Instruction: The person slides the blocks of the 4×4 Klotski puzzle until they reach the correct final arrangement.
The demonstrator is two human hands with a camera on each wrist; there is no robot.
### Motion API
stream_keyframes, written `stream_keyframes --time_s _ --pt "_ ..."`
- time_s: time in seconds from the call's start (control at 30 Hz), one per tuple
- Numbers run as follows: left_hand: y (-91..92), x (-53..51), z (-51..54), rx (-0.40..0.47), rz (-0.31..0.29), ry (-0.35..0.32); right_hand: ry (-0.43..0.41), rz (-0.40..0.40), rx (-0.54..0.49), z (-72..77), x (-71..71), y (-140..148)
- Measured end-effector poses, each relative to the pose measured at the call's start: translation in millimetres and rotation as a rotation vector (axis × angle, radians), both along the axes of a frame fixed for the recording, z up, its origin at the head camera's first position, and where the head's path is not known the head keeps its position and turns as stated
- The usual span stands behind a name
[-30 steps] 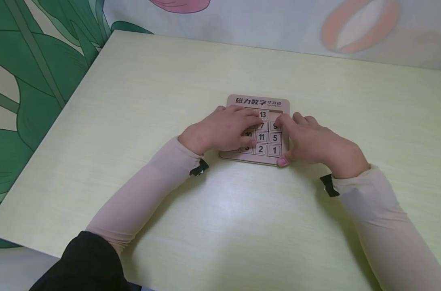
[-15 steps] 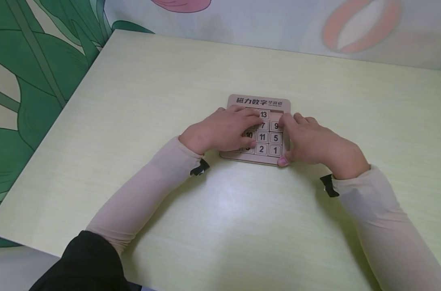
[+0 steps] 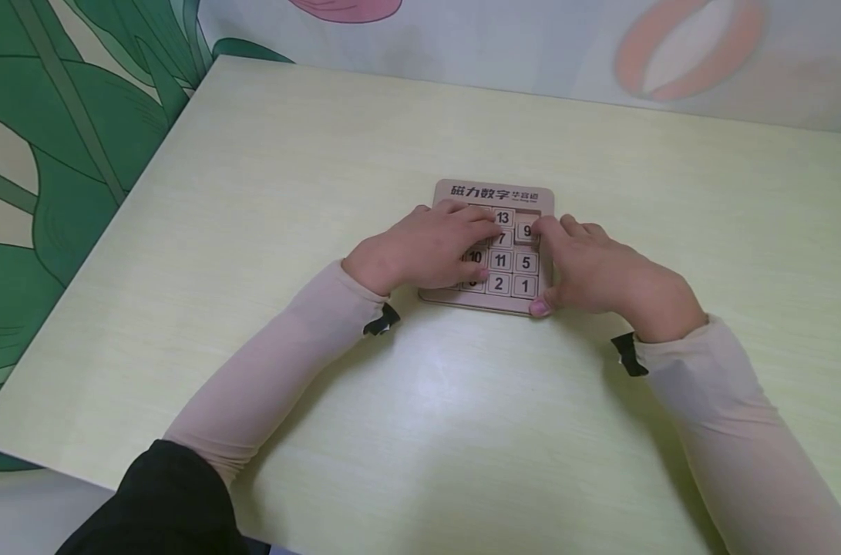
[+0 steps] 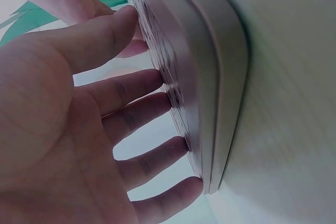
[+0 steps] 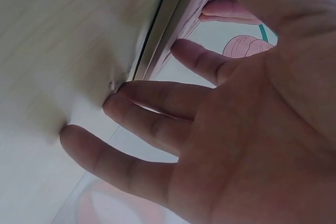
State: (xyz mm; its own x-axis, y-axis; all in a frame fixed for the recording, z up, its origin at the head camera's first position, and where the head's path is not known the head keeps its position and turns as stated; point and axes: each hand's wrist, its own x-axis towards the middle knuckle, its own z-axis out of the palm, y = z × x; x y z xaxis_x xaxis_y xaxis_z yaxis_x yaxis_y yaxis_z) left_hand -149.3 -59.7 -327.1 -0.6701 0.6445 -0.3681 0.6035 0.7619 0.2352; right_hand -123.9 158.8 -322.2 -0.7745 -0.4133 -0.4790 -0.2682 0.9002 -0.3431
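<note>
Pale tabletop (image 3: 309,146) against a painted wall (image 3: 503,58); far and left edges sit well away from left hand (image 3: 427,247) and right hand (image 3: 593,270), open surface on the near side of both, right edge out of frame. Number board (image 3: 476,302) lies flat, between and partly under the hands. Left: fingers spread apart, fingertips on the board. Right: thumb and index apart, index at the 9 tile (image 3: 526,230), thumb at the board's near right corner, remaining fingers down beside the board. Left hand covers most of the two left columns; 10 tile (image 3: 475,257) partly shows by its thumb. Right wrist view cuts off the thumb; numbers unreadable in both wrist views. Board frame holds 13, 7, 11, 2 in the column by the left fingertips, 9, 5, 1 in the column by the right index. Recess shows above and below the 9.
</note>
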Motion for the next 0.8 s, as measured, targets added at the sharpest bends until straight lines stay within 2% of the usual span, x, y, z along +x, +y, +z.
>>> stream_keyframes --time_s 0.57,0.8 --pt "0.0 1.2 -1.3 0.007 0.004 0.002 -0.021 0.022 0.059 1.4 0.5 -0.6" --pt "-0.4 1.3 -2.1 0.026 0.006 0.003 -0.006 0.013 -0.038 2.1 4.0 -2.9"
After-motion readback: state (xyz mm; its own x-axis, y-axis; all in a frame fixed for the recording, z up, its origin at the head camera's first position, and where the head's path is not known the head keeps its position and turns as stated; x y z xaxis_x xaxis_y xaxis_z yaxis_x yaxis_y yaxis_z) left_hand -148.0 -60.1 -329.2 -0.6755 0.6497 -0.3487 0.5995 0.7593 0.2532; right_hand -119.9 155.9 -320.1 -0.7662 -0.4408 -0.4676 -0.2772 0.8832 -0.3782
